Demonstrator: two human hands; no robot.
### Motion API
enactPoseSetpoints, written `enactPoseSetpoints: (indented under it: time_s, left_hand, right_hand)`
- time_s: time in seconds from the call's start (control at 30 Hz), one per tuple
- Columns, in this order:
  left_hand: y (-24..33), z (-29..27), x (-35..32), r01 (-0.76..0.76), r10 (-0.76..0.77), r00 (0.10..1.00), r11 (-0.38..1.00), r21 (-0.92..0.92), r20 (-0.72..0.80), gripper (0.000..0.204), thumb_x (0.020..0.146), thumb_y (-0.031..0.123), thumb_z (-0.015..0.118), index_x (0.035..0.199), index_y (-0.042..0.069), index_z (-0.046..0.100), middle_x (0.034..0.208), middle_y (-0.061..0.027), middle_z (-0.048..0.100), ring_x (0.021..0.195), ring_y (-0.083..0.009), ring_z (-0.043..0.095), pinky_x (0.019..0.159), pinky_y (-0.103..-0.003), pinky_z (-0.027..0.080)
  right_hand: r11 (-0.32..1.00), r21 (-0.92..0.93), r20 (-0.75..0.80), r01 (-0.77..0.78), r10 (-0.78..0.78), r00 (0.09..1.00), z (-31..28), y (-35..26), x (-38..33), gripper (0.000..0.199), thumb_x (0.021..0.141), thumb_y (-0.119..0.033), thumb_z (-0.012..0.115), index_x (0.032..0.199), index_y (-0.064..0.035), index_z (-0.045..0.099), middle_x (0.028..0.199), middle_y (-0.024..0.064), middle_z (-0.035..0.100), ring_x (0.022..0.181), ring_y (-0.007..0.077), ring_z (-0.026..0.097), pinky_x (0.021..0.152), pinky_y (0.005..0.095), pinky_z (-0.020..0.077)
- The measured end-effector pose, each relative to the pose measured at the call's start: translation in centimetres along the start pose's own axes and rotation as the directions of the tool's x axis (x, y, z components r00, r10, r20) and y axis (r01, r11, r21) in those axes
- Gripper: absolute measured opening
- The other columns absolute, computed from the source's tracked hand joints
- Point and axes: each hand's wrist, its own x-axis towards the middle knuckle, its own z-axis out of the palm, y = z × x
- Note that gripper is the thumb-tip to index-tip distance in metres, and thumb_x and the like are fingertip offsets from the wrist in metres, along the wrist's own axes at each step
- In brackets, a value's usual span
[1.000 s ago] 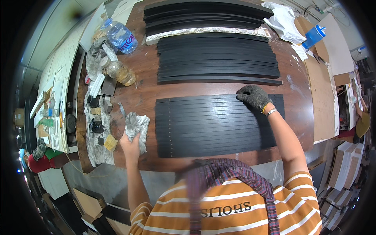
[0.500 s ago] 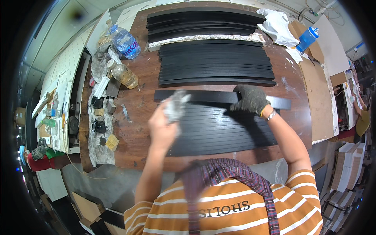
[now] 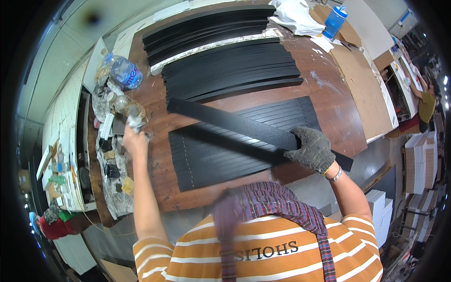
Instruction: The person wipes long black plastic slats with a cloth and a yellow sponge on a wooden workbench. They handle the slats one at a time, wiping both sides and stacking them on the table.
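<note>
My right hand [image 3: 311, 149], in a dark grey knit glove, grips a long black slat [image 3: 230, 122] near its right end. The slat is held tilted, its far end up and to the left, over a row of black slats [image 3: 211, 169] lying side by side on the brown table. My bare left hand [image 3: 135, 143] is stretched out to the left with its fingers closed on a crumpled white-grey rag [image 3: 136, 122]. The rag is right by a small bottle [image 3: 121, 103] of brownish contents, partly covering its lower end; whether they touch, I cannot tell.
Two more stacks of black slats, the middle one [image 3: 225, 68] and the far one [image 3: 206, 29], lie farther back. A large clear bottle [image 3: 126, 73] stands at left beside a stained cloth [image 3: 110, 188]. A blue bottle [image 3: 334, 22] and white bag [image 3: 296, 18] are at far right.
My left hand has moved left with the rag, from the slat to the small bottle. My right hand has come nearer and swung the slat into a slant. The whole view has turned.
</note>
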Motion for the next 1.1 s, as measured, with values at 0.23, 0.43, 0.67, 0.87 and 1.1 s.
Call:
enactPoseSetpoints:
  time_s: [0.23, 0.43, 0.67, 0.87, 1.1]
  left_hand:
    - [16.5, 3.2, -15.7, -0.834, 0.889, 0.400, 0.454, -0.313, 0.223, 0.065, 0.076, 0.023, 0.078, 0.138, 0.012, 0.059, 0.131, -0.0113, 0.065, 0.121, -0.0300, 0.063, 0.114, -0.053, 0.037]
    - [9.5, 3.0, -7.9, -0.850, 0.856, 0.509, 0.516, -0.103, 0.090, 0.043, 0.084, 0.031, 0.069, 0.124, 0.015, 0.069, 0.123, -0.0077, 0.071, 0.118, -0.0265, 0.067, 0.115, -0.056, 0.036]
    - [4.1, -1.9, -1.1, -0.026, -0.005, 0.998, 0.836, -0.548, -0.055, 0.025, 0.095, 0.018, 0.068, 0.113, 0.001, 0.071, 0.094, -0.0156, 0.075, 0.080, -0.0217, 0.073, 0.075, -0.038, 0.056]
    - [10.3, 0.9, -8.0, -0.732, 0.736, 0.677, 0.675, -0.087, 0.007, 0.048, 0.071, 0.010, 0.078, 0.118, 0.005, 0.070, 0.138, -0.0104, 0.063, 0.133, -0.0320, 0.052, 0.111, -0.046, 0.043]
    - [4.1, 2.0, -3.4, 0.088, -0.036, 0.996, 0.554, -0.828, 0.082, 0.019, 0.097, 0.005, 0.067, 0.114, -0.004, 0.069, 0.103, -0.0070, 0.073, 0.086, -0.0135, 0.068, 0.078, -0.030, 0.055]
  right_hand:
    - [0.756, -0.305, -0.084, 0.580, -0.627, 0.774, 5.7, -1.1, -0.5, 0.060, 0.081, -0.040, 0.076, 0.131, -0.0099, 0.063, 0.135, 0.0140, 0.062, 0.126, 0.0351, 0.057, 0.106, 0.0440, 0.0457]
    - [0.988, 0.155, -0.045, -0.002, 0.009, 0.999, 4.2, -2.3, -4.6, 0.046, 0.068, -0.038, 0.083, 0.099, -0.0062, 0.073, 0.087, 0.0170, 0.070, 0.081, 0.0376, 0.069, 0.073, 0.0434, 0.0549]
    - [0.987, 0.081, -0.068, -0.141, 0.147, 0.987, 3.7, -2.5, -8.7, 0.038, 0.071, -0.038, 0.083, 0.092, -0.0084, 0.071, 0.083, 0.0150, 0.070, 0.079, 0.0372, 0.069, 0.069, 0.0445, 0.0540]
    - [0.975, 0.191, -0.073, -0.110, 0.125, 0.989, 5.2, -2.9, -9.3, 0.041, 0.068, -0.040, 0.086, 0.092, -0.0091, 0.073, 0.081, 0.0145, 0.071, 0.077, 0.0351, 0.070, 0.069, 0.0431, 0.0550]
    - [0.980, 0.130, 0.060, -0.148, 0.141, 0.988, 7.1, -2.2, -12.2, 0.044, 0.072, -0.048, 0.084, 0.096, -0.0134, 0.072, 0.082, 0.0136, 0.072, 0.075, 0.0342, 0.071, 0.068, 0.0438, 0.0553]
